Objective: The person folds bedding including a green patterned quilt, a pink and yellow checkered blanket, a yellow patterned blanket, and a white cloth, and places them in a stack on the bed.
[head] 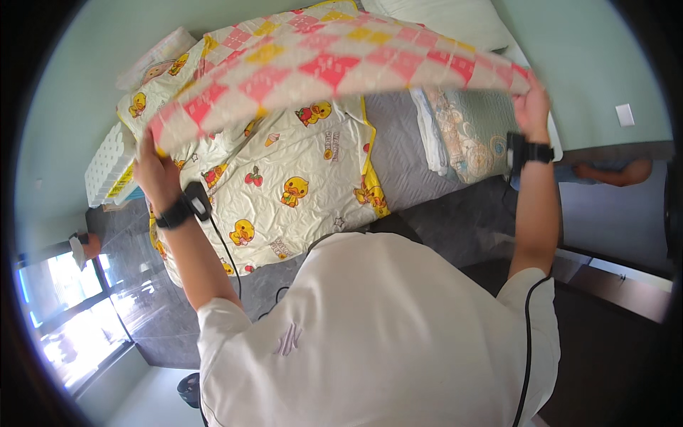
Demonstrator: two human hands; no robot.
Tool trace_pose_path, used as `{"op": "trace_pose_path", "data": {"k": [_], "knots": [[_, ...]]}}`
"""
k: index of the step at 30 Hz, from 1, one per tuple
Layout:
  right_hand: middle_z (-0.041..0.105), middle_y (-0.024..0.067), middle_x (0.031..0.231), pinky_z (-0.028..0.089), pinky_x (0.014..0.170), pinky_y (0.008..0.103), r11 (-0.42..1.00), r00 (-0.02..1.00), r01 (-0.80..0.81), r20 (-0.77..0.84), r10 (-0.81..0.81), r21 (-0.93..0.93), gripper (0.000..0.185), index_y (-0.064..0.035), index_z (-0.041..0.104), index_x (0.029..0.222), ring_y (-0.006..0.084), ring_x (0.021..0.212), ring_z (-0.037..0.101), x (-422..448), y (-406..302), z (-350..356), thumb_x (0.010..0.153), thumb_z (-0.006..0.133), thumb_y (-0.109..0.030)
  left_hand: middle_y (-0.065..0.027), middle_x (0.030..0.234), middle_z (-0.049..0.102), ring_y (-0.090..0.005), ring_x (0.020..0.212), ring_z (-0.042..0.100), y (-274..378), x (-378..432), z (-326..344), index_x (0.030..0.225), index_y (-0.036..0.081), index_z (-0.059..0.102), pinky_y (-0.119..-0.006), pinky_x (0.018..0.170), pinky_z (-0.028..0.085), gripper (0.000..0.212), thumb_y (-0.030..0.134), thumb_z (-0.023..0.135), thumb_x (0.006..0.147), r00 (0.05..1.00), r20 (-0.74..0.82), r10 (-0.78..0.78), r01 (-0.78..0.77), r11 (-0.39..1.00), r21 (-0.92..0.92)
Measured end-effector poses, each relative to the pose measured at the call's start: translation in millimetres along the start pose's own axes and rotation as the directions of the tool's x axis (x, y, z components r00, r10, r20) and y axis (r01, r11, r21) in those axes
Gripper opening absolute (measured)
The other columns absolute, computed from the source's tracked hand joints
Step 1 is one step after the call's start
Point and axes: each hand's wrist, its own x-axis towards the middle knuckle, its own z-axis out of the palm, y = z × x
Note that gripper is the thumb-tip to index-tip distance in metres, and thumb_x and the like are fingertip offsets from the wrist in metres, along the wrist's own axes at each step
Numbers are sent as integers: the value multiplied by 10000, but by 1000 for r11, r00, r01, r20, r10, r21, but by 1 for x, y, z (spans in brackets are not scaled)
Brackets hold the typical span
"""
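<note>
A pink, yellow and white argyle-patterned cloth (331,64) is stretched wide between my two hands, slightly blurred. My left hand (157,171) grips its left corner, and my right hand (532,109) grips its right corner. Both wrists wear black straps with small devices. Beneath and in front of the cloth, a wrinkled cream quilt (296,155) with yellow edging and printed ducks lies over the bed, hanging past its near edge. The cloth hides part of this quilt. To the right of it, the grey quilted mattress cover (397,155) shows.
Folded green and beige bedding (469,133) lies beside folded white cloth (429,133) on the bed's right part. A white pillow (453,21) rests at the far wall. White perforated boxes (109,163) stand at left. Another person's arm (613,173) shows at right. A cable hangs from my left wrist.
</note>
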Motion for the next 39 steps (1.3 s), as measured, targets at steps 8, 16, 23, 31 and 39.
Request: {"op": "trace_pose_path", "data": {"k": [8,16,23,31,39], "knots": [[639,49,906,480,588,255,809,930,-367,-184,317,-459,369,0,579,1117,115,722,596,-31,198,-113,925,503,-307,-47,757,593,-126,635,525,23,-194,118,930,-60,593,-281,524,426,277,163,688,796,293,395,-871,918,140,-372],[616,131,715,496,530,327,404,844,-387,-141,518,-829,299,18,595,882,245,630,611,-55,327,-179,916,493,-261,-146,663,603,-196,576,540,77,-334,173,778,-64,595,-369,545,436,260,172,694,735,150,286,-946,953,215,212],[552,221,823,435,651,438,544,913,346,408,-7,-764,90,20,560,857,418,778,529,-69,268,-40,800,512,-30,-180,700,613,-303,623,606,185,-207,147,1014,27,563,-397,537,429,273,213,601,817,567,542,-620,787,601,-137],[534,183,746,449,606,420,607,739,615,637,-220,-504,69,-2,512,823,378,700,541,-143,130,143,774,560,-8,-192,661,578,-292,562,590,297,-47,70,1107,102,586,-326,548,462,305,42,561,809,861,508,37,355,672,-650],[595,168,817,476,611,357,693,834,535,434,-341,-483,165,6,550,957,341,721,596,-195,80,139,794,578,-8,-53,924,639,-102,737,603,279,-28,24,1166,-18,555,-223,657,482,464,-84,483,713,520,762,385,515,571,-640]]}}
